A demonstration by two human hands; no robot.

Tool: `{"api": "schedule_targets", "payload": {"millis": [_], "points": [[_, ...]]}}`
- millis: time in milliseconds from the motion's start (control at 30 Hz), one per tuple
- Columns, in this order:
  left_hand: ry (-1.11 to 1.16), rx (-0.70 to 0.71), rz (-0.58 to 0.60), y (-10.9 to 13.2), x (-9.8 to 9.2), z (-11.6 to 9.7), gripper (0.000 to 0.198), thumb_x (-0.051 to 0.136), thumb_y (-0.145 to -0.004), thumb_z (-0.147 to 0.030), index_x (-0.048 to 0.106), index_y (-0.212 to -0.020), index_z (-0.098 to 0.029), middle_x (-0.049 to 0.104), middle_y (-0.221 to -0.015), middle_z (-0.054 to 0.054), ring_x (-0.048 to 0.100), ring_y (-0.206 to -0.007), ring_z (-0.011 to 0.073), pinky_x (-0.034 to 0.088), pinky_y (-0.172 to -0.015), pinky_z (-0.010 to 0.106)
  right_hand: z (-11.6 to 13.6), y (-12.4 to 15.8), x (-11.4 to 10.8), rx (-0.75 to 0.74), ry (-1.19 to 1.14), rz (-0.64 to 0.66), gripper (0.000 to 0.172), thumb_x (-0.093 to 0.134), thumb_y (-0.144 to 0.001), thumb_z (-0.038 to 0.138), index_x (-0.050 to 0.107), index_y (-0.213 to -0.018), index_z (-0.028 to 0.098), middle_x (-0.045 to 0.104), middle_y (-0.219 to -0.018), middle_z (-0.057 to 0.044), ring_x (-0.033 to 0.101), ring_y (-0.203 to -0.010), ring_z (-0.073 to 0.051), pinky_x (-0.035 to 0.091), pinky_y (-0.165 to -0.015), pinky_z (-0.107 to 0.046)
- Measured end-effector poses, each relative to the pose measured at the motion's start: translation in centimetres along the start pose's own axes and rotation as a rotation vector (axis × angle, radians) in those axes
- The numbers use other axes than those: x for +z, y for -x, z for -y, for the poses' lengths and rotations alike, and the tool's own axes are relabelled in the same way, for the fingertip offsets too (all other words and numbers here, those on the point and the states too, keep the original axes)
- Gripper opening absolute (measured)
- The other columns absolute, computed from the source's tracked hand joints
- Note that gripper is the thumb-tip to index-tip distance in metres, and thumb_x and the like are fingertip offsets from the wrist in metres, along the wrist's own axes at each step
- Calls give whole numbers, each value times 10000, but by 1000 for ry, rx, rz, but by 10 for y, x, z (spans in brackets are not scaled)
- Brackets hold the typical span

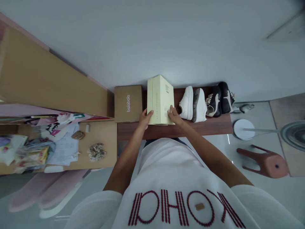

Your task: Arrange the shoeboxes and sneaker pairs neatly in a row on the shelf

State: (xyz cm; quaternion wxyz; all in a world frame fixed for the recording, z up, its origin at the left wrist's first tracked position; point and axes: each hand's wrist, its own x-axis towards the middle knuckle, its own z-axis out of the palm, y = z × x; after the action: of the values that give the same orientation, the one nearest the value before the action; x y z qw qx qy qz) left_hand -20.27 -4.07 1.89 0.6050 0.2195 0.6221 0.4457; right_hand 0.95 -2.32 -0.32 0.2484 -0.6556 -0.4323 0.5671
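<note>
Pale yellow box (pixel 160 98) stood on end on table (pixel 214 125), just beside brown box (pixel 128 103); white sneakers (pixel 193 103) beyond it. Left hand (pixel 145 116) and right hand (pixel 174 116): each grip pressed against opposite box sides, clamping it. Even, low squeeze judged best against tipping.

Dark wooden bench (pixel 214 125) bearing a pale yellow box (pixel 159 95) gripped between the fingers (pixel 172 111), a brown cardboard box (pixel 128 103) just left of them, and white sneakers (pixel 193 103), then black sneakers (pixel 220 98), to their right.
</note>
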Motion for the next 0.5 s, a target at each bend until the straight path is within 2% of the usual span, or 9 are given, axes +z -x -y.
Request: {"api": "schedule_targets", "payload": {"millis": [100,200,367,500], "points": [[-75,97,-62,5,4,-5,644,849,-784,-458,685,-1355,-209,759,-1300,106,715,-1214,311,573,-1072,462,11,13,11,-10,-126,100,974,594,-856,811,320,-1659,333,232,-1757,-19,115,-1645,-260,117,-1323,-536],[-141,184,-84,13,7,-9,586,820,-813,-427,699,-1348,-219,769,-1280,86,725,-1192,296,570,-1070,446,23,24,18,24,-240,158,909,596,-881,786,311,-1652,398,316,-1724,12,281,-1606,-288,257,-1285,-594],[-224,243,-138,26,8,-8,541,784,-849,-397,697,-1358,-237,766,-1290,69,728,-1182,278,562,-1071,419,32,29,20,54,-326,207,882,654,-894,695,329,-1649,375,456,-1652,-25,491,-1490,-317,440,-1179,-606],[-253,248,-148,30,10,-3,570,789,-845,-382,675,-1392,-268,754,-1319,55,721,-1194,278,546,-1089,429,28,30,22,30,-328,192,815,655,-898,664,411,-1617,368,547,-1584,-21,537,-1449,-330,481,-1146,-596]]}}
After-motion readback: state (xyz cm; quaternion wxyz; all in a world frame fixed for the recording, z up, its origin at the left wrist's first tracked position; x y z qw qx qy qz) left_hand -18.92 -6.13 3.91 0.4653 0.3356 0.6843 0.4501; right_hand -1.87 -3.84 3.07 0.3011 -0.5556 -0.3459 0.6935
